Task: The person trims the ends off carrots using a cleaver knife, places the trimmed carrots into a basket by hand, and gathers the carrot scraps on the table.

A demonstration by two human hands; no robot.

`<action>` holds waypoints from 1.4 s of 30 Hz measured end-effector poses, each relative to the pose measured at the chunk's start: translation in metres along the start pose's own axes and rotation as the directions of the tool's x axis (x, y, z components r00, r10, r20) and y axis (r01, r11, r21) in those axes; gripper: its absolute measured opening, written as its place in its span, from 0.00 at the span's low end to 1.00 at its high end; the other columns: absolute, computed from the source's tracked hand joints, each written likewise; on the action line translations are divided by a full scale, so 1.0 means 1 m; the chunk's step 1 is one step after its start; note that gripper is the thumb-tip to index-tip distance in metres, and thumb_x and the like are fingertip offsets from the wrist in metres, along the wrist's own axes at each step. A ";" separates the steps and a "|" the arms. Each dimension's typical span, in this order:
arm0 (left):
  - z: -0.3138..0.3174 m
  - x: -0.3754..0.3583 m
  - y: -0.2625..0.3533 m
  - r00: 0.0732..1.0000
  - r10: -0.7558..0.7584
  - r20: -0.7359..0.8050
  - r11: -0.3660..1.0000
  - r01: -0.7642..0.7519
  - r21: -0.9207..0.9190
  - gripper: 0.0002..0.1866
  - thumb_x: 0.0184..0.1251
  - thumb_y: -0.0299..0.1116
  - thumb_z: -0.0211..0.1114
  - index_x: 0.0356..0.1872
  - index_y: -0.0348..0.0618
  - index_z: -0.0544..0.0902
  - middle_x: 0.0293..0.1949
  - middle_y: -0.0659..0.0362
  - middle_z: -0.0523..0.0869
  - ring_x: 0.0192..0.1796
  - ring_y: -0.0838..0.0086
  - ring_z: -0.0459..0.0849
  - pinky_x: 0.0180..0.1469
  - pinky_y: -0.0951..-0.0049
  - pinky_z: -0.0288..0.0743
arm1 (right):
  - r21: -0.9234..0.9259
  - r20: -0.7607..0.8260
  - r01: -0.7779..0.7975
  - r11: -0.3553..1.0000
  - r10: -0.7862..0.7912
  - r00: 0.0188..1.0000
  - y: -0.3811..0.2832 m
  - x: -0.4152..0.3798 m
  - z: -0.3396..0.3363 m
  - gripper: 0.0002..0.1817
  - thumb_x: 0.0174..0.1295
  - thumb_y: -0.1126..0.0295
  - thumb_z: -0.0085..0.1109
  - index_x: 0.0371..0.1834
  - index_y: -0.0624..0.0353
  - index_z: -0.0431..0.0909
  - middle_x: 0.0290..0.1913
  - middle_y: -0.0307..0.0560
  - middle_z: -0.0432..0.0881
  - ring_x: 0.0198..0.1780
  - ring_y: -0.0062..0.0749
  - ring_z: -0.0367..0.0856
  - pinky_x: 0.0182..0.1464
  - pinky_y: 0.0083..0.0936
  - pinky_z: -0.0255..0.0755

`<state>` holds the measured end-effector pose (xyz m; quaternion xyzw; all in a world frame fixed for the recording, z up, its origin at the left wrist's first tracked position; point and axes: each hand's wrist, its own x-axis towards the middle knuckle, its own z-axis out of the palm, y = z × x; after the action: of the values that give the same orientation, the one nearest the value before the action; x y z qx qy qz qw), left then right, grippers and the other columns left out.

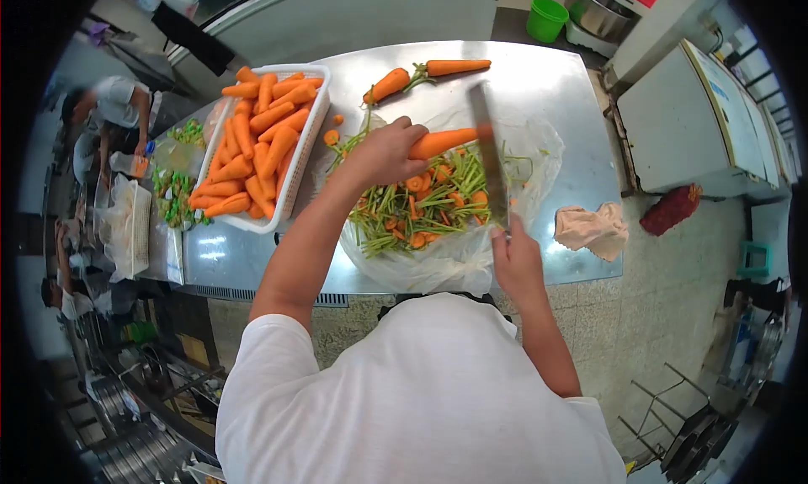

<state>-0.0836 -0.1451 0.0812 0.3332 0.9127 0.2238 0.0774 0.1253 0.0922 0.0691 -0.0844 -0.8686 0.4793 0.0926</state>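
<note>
Over the metal table [587,147], we see the left hand [389,151] reaching forward and inward, knuckles up, its fingers curled snugly around the thick end of one carrot [446,142]. That carrot points rightward from the grip, its tip at the blade of a single knife [487,164]; the blade is blurred, so we cannot tell whether they touch. We find the right hand [515,257] closed around the knife's handle, forearm slanting up from the lower right, blade pointing away from the body.

Below the left grip we count one heap of green-and-orange trimmings [421,206] on one clear plastic sheet [421,273]. Beyond that grip lie two leafy-topped carrots [459,66]; just left of it, two small orange pieces [331,136]. Farther left stands one white basket [305,151] of carrots, too overlapped for us to count. Right of the knife hand lies one cloth [592,230].
</note>
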 end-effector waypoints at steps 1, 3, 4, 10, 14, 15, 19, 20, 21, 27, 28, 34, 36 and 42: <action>0.000 -0.007 -0.003 0.999 0.010 0.030 1.000 -0.011 0.023 0.27 0.58 0.41 0.71 0.57 0.39 0.81 0.48 0.46 0.81 0.51 0.49 0.84 0.55 0.55 0.79 | -0.077 0.175 -0.139 0.987 0.151 0.973 0.011 0.000 0.007 0.17 0.73 0.63 0.56 0.58 0.62 0.74 0.29 0.61 0.82 0.33 0.67 0.81 0.35 0.45 0.74; -0.002 -0.021 -0.012 0.999 0.026 0.027 0.999 -0.025 -0.041 0.26 0.57 0.42 0.72 0.54 0.37 0.82 0.43 0.46 0.84 0.48 0.48 0.85 0.53 0.54 0.78 | -0.159 0.256 -0.123 0.980 0.161 0.953 0.047 -0.016 0.029 0.14 0.73 0.63 0.56 0.54 0.61 0.75 0.20 0.54 0.77 0.25 0.55 0.80 0.30 0.42 0.72; -0.012 -0.022 -0.016 1.000 0.015 0.006 0.999 -0.015 -0.035 0.26 0.57 0.42 0.72 0.54 0.37 0.82 0.43 0.46 0.84 0.48 0.48 0.85 0.53 0.54 0.78 | -0.159 0.264 -0.099 0.982 0.139 0.955 0.041 -0.017 0.027 0.14 0.73 0.63 0.56 0.54 0.61 0.75 0.20 0.54 0.77 0.25 0.55 0.80 0.30 0.42 0.72; -0.040 -0.027 -0.016 0.972 -0.233 0.018 0.624 0.163 -0.764 0.26 0.67 0.43 0.67 0.61 0.36 0.81 0.52 0.53 0.88 0.50 0.63 0.88 0.51 0.63 0.79 | 0.149 0.280 -0.477 0.866 0.426 0.860 0.025 -0.042 0.018 0.10 0.74 0.66 0.55 0.51 0.59 0.77 0.21 0.34 0.72 0.18 0.17 0.70 0.20 0.21 0.65; -0.049 -0.035 -0.015 0.904 -0.085 -0.419 0.187 -0.398 -0.898 0.33 0.75 0.54 0.60 0.70 0.39 0.73 0.59 0.51 0.85 0.52 0.62 0.87 0.54 0.64 0.81 | 0.240 0.217 -0.449 0.861 0.403 0.889 0.016 -0.038 0.003 0.10 0.74 0.67 0.56 0.52 0.60 0.77 0.23 0.34 0.73 0.18 0.17 0.70 0.21 0.20 0.66; -0.053 -0.045 -0.019 0.964 -0.132 -0.233 -0.140 -0.251 -0.958 0.37 0.76 0.59 0.55 0.73 0.39 0.70 0.61 0.48 0.83 0.54 0.61 0.87 0.56 0.62 0.82 | 0.241 0.174 -0.413 0.878 0.379 0.909 0.013 -0.039 0.000 0.11 0.74 0.67 0.57 0.52 0.61 0.77 0.25 0.34 0.73 0.19 0.16 0.70 0.21 0.19 0.66; -0.010 -0.064 -0.076 0.912 0.340 0.230 -0.336 0.346 -0.876 0.40 0.74 0.65 0.55 0.73 0.42 0.66 0.55 0.48 0.84 0.41 0.69 0.89 0.38 0.68 0.89 | 0.307 0.105 -0.348 0.886 0.332 0.938 0.015 -0.049 -0.002 0.13 0.73 0.67 0.59 0.54 0.63 0.77 0.27 0.35 0.76 0.20 0.16 0.70 0.22 0.20 0.66; 0.002 -0.069 -0.069 0.926 0.159 0.342 -0.143 0.365 -0.920 0.37 0.73 0.59 0.60 0.73 0.44 0.65 0.54 0.49 0.84 0.37 0.72 0.88 0.35 0.72 0.88 | 0.320 0.092 -0.325 0.890 0.313 0.945 0.015 -0.052 -0.001 0.15 0.72 0.67 0.60 0.56 0.64 0.78 0.28 0.36 0.79 0.20 0.16 0.71 0.23 0.21 0.67; 0.016 -0.077 -0.056 0.913 -0.046 0.405 0.048 0.407 -0.912 0.36 0.72 0.53 0.65 0.73 0.45 0.64 0.53 0.50 0.84 0.33 0.76 0.87 0.32 0.76 0.86 | 0.322 0.093 -0.328 0.888 0.315 0.945 0.015 -0.056 -0.001 0.15 0.72 0.67 0.60 0.56 0.64 0.78 0.28 0.36 0.79 0.20 0.16 0.71 0.23 0.21 0.67; 0.050 -0.082 -0.022 0.926 -0.066 0.373 0.084 0.377 -0.922 0.36 0.70 0.49 0.70 0.71 0.46 0.66 0.52 0.56 0.84 0.36 0.75 0.84 0.38 0.73 0.82 | -0.034 0.196 -0.074 0.997 0.079 0.977 0.000 -0.065 -0.005 0.17 0.70 0.68 0.60 0.59 0.64 0.78 0.30 0.50 0.83 0.23 0.33 0.80 0.28 0.32 0.74; 0.050 -0.081 -0.020 0.921 -0.132 0.365 0.165 0.384 -0.908 0.34 0.70 0.50 0.69 0.70 0.45 0.69 0.50 0.58 0.84 0.36 0.75 0.84 0.40 0.72 0.81 | -0.088 0.194 0.027 0.996 -0.010 0.981 -0.004 -0.064 -0.005 0.18 0.70 0.68 0.61 0.60 0.63 0.78 0.32 0.51 0.84 0.25 0.38 0.82 0.30 0.34 0.75; 0.031 -0.077 0.000 0.920 -0.286 0.268 0.570 0.388 -0.724 0.21 0.70 0.53 0.68 0.45 0.43 0.87 0.35 0.61 0.86 0.37 0.78 0.82 0.41 0.72 0.77 | -0.198 0.240 0.235 0.952 -0.185 0.953 0.000 -0.064 -0.003 0.20 0.67 0.67 0.62 0.61 0.59 0.79 0.36 0.52 0.87 0.31 0.46 0.86 0.34 0.37 0.79; 0.039 -0.079 -0.007 0.934 -0.273 0.231 0.583 0.352 -0.732 0.21 0.70 0.53 0.69 0.45 0.43 0.86 0.35 0.61 0.86 0.37 0.78 0.82 0.40 0.73 0.76 | -0.199 0.258 0.258 0.946 -0.203 0.945 0.002 -0.065 -0.005 0.20 0.67 0.67 0.63 0.61 0.59 0.79 0.37 0.52 0.87 0.31 0.47 0.86 0.34 0.38 0.80; 0.051 -0.084 -0.016 0.959 -0.232 0.165 0.603 0.275 -0.749 0.22 0.70 0.52 0.69 0.46 0.40 0.86 0.35 0.61 0.86 0.35 0.75 0.82 0.40 0.72 0.75 | -0.207 0.302 0.317 0.925 -0.248 0.921 0.006 -0.063 -0.010 0.21 0.65 0.67 0.63 0.61 0.58 0.79 0.37 0.51 0.87 0.31 0.48 0.86 0.33 0.38 0.80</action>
<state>-0.0136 -0.1921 0.0280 0.1418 0.7674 0.5665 0.2648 0.1888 0.0887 0.0641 0.0979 -0.9299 0.3533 0.0304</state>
